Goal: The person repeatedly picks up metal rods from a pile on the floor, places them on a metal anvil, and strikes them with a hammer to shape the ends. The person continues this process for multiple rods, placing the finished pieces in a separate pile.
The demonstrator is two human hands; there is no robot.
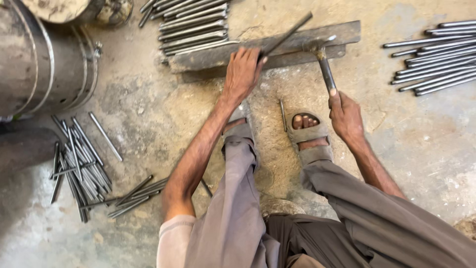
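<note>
While the left hand (242,72) clamps its fingers around a thin steel rod (287,33) angled toward 1 o'clock over the flat iron bar (218,57), the right hand (345,116) grips the hammer (322,62) handle. Hammer head rests on the bar, at 3 o'clock from the rod. Loose rods (79,164) lie at 8 o'clock.

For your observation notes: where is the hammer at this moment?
In the head view, the hammer is right of centre, its handle in the right hand and its head on the flat steel bar, beside the rod in the left hand.
</note>
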